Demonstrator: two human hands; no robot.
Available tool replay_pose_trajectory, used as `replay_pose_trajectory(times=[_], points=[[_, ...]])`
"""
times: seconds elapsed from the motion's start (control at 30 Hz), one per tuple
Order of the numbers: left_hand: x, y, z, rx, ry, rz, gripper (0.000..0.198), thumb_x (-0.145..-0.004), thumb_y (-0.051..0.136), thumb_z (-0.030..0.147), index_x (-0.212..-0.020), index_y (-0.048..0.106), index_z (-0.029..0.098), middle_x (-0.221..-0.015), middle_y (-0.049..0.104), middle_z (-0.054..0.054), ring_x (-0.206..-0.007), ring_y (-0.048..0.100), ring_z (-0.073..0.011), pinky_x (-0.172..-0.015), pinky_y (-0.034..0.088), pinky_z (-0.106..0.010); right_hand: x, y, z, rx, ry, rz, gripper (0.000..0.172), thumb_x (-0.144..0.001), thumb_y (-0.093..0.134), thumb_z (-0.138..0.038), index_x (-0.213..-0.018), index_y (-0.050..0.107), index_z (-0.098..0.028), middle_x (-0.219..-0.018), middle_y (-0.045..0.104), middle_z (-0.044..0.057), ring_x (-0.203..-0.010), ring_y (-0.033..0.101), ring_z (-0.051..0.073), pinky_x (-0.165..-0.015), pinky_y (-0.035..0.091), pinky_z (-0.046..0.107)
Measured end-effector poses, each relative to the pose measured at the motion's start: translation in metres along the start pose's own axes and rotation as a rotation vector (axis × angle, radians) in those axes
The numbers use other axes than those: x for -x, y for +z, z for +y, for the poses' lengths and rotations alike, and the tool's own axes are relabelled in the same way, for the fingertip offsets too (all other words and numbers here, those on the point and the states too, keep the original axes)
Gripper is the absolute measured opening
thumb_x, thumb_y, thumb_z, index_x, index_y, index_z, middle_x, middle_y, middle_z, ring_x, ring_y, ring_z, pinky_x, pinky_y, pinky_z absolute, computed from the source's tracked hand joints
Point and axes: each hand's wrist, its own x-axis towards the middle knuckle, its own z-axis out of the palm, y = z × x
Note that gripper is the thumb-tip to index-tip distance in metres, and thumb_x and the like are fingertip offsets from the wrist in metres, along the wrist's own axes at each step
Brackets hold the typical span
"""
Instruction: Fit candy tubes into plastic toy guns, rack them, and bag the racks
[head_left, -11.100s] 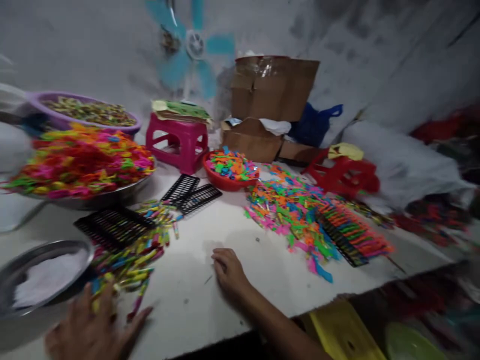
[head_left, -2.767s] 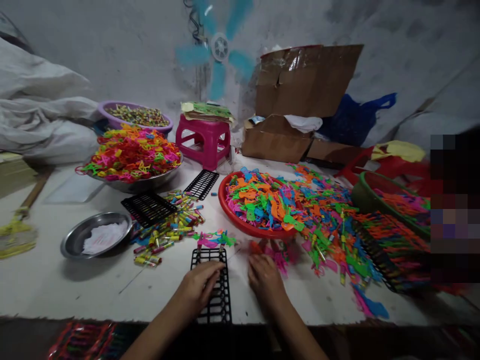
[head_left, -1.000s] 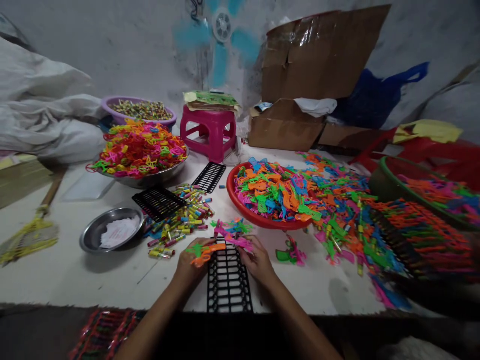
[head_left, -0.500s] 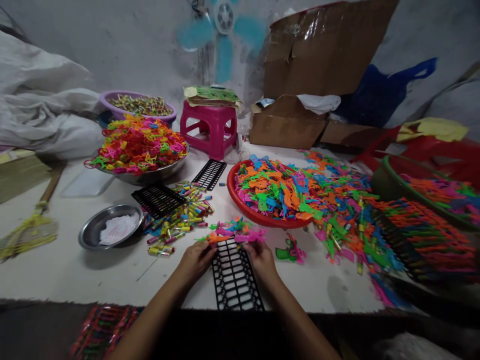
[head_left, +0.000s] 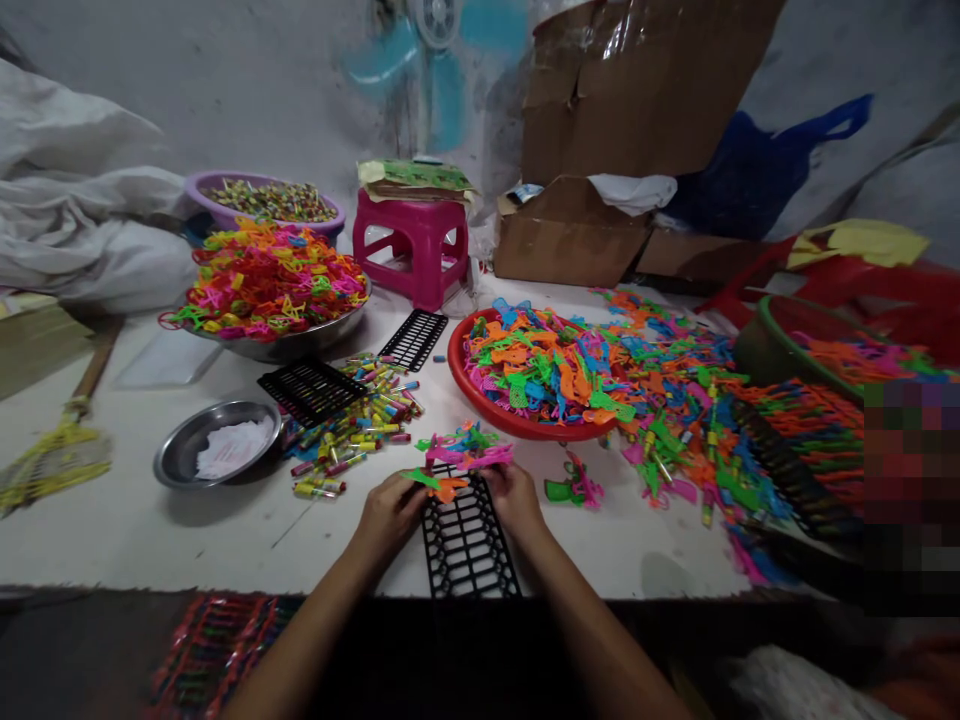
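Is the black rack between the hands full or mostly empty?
Mostly empty. The black rack shows bare slots along its near length; coloured pieces sit only at its far end, where the left hand and right hand work.

Nothing readable anywhere. Green printed sheets (head_left: 420, 176) on the pink stool (head_left: 411, 245) too blurry to make out, cardboard boxes (head_left: 637, 90) plain with shiny tape, tiny wrappers (head_left: 352, 430) by the black grid just colour smudges.
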Motion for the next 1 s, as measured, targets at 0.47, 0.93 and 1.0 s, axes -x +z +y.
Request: replay_pose_trajectory(times=[0.47, 0.93, 1.0], points=[[-0.003, 0.01, 0.002, -0.026, 0.028, 0.135, 0.015, -0.079, 0.054, 0.028, -0.083, 0.064, 0.018, -0.08, 0.067, -0.005, -0.075, 0.062, -0.0155, -0.069, 0.051, -0.027, -0.005, 0.009, -0.008, 0.18, 0.009, -0.006, 0.011, -0.073, 0.056, -0.026, -0.075, 0.061, -0.016, -0.078, 0.064, 0.006, -0.075, 0.06, 0.019, -0.07, 0.047, 0.03], [-0.014, 0.008, -0.004, -0.085, -0.036, 0.124, 0.02, -0.081, 0.051, 0.032, -0.083, 0.064, 0.018, -0.078, 0.069, -0.003, -0.07, 0.064, -0.014, -0.066, 0.051, -0.025, -0.002, 0.007, -0.013, 0.349, -0.054, -0.055, 0.009, -0.072, 0.052, -0.015, -0.07, 0.061, -0.017, -0.076, 0.062, 0.006, -0.076, 0.057, 0.02, -0.07, 0.046, 0.029], [-0.014, 0.006, -0.005, -0.106, -0.032, 0.101, 0.02, -0.082, 0.05, 0.032, -0.082, 0.064, 0.018, -0.074, 0.068, -0.002, -0.065, 0.062, -0.0128, -0.061, 0.049, -0.023, -0.003, 0.007, -0.013, 0.357, -0.06, -0.062, 0.009, -0.071, 0.054, -0.014, -0.07, 0.061, -0.017, -0.077, 0.062, 0.006, -0.076, 0.058, 0.02, -0.07, 0.046, 0.029]])
